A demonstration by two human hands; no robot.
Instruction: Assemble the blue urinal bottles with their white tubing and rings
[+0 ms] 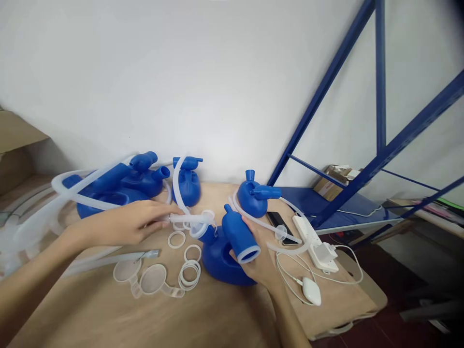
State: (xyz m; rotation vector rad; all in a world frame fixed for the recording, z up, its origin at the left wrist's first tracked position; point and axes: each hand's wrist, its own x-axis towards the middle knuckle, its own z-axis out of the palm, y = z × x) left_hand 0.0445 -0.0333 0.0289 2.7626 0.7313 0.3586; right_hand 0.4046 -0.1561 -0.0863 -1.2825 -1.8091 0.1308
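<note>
My left hand (139,220) pinches a translucent white tube (190,219), whose end lies by a clear cap (198,229) on the neck of a blue plastic bottle (221,263). My right hand (259,253) is wrapped round a blue plastic cup (239,232) with a white-rimmed open mouth, which is tilted in front of that bottle. Part of the right hand's grip is hidden behind the cup. Between the hands and the front of the table lie several white rings (189,274) and two clear round caps with straps (153,279).
More blue bottles (186,186) with tubes stand along the wall, and another bottle (253,198) stands right. Tubes (47,217) pile up at left. A phone (282,227), power strip (314,244) and white charger (311,291) lie right, beside a blue metal frame (326,63).
</note>
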